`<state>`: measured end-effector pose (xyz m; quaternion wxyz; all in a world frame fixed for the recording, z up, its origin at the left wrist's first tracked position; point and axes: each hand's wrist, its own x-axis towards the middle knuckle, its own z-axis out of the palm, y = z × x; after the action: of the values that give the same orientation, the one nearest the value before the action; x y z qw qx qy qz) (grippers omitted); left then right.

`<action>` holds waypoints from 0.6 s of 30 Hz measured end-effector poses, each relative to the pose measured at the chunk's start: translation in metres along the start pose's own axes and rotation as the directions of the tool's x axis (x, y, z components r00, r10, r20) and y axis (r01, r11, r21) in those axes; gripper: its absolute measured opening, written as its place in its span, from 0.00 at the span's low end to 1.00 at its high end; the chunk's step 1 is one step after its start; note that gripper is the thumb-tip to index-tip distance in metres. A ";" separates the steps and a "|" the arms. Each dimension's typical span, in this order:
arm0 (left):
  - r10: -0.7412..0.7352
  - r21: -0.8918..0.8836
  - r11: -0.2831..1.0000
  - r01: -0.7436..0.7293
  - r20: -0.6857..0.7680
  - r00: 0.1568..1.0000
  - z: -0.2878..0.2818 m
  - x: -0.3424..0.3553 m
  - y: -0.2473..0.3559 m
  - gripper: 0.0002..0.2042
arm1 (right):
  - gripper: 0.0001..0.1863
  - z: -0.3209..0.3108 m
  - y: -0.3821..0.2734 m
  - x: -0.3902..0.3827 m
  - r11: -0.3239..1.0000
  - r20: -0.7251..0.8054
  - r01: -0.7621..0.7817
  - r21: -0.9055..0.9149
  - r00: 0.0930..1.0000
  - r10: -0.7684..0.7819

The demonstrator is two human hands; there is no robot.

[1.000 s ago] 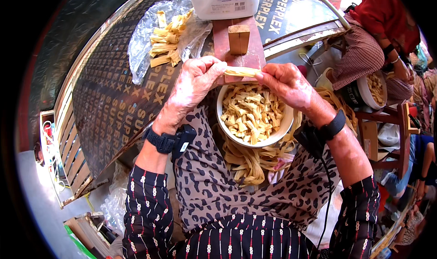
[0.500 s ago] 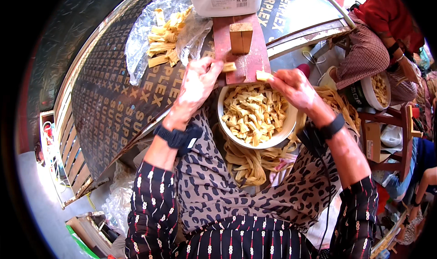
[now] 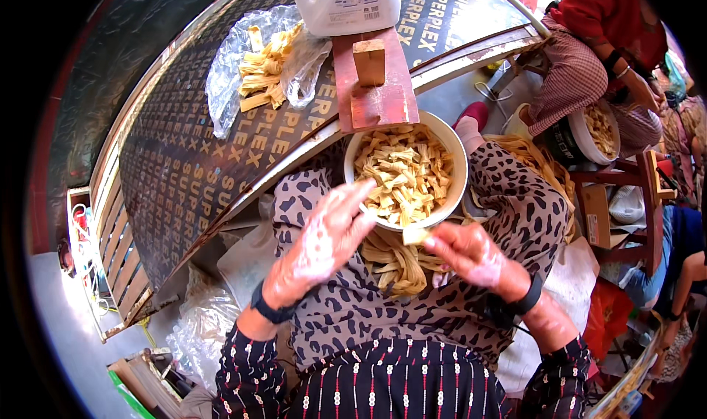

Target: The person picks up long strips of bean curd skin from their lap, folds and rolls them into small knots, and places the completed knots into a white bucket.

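Observation:
A white bucket [image 3: 462, 161] stands between my knees, filled with short folded pieces [image 3: 403, 180] of a pale yellow fibrous strip. My left hand [image 3: 324, 235] is over its near left rim, fingers stretched out and slightly apart; no held piece shows clearly. Just past the near rim my right hand [image 3: 471, 253] pinches a short yellow strip piece [image 3: 417, 236] between thumb and fingers. Long yellow strips [image 3: 401, 268] lie bunched below the bucket, on my lap side. Beyond the bucket, a red wooden board [image 3: 401, 87] with an upright wooden block [image 3: 369, 62] juts out from the table.
A white jug [image 3: 346, 6] stands on the board's far end. On the dark printed table [image 3: 177, 161], a clear plastic bag [image 3: 221, 73] holds more yellow strips [image 3: 264, 69]. At right, a co-worker [image 3: 604, 21] sits beside another bucket [image 3: 585, 135] and a wooden stool [image 3: 648, 220].
Both hands have come back toward me from the board's near end to the bucket's near side. The left hand's fingers have straightened; the right still pinches a yellow piece.

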<state>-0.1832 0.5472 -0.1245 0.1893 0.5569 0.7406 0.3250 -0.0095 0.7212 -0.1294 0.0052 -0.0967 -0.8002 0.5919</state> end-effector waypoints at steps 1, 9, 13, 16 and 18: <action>0.007 -0.106 0.994 0.001 0.075 0.997 0.002 -0.013 0.012 0.19 | 0.11 0.010 0.004 -0.011 0.999 0.064 0.038 -0.028 0.997 -0.036; 0.134 -0.363 0.929 -0.072 0.149 0.980 0.024 -0.049 0.040 0.13 | 0.12 0.034 -0.004 -0.037 0.998 0.202 0.052 -0.018 0.978 -0.047; 0.127 -0.398 0.914 -0.077 0.100 0.987 0.025 -0.066 0.031 0.09 | 0.14 0.037 -0.008 -0.038 0.998 0.336 -0.007 -0.068 0.942 0.030; 0.067 -0.315 0.948 -0.034 0.094 0.993 -0.003 -0.061 0.022 0.07 | 0.15 0.037 -0.009 -0.032 0.998 0.342 -0.026 -0.054 0.939 0.043; 0.003 -0.278 0.961 0.010 0.046 0.999 -0.020 -0.062 0.016 0.06 | 0.15 0.038 -0.009 -0.026 1.000 0.322 0.012 -0.029 0.947 -0.002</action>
<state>-0.1657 0.4855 -0.1040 0.2830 0.5309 0.6840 0.4126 0.0097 0.6782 -0.1293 -0.1247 0.0038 -0.7995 0.5875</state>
